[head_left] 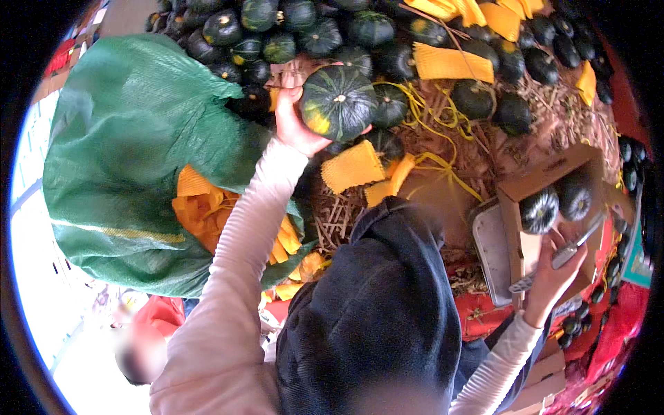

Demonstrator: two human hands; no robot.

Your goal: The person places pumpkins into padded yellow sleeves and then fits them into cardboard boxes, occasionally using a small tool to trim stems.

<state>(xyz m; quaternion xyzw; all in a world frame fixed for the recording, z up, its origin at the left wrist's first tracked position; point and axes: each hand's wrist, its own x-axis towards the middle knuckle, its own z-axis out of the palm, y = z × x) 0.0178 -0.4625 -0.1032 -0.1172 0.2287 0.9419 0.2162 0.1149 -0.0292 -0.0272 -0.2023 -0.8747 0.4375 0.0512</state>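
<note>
My left hand (296,126) is closed around a dark green squash (339,102) with pale stripes and a yellow patch, held up above the pile. Over to the right, my right hand (553,273) is at the opening of a cardboard box (548,169). It grips a slim grey tool (566,256) whose exact kind I cannot make out. Inside the box, just beyond my fingers, two dark squashes with pale streaks sit side by side: a left squash (539,211) and a right squash (574,200).
Many dark green squashes (318,36) are piled at the back. A big green woven sack (131,159) with orange netting (204,211) stands left. Yellow foam sleeves (353,167), yellow string (439,128) and straw lie about. A dark garment (373,304) fills the front middle. A person in red (160,317) is lower left.
</note>
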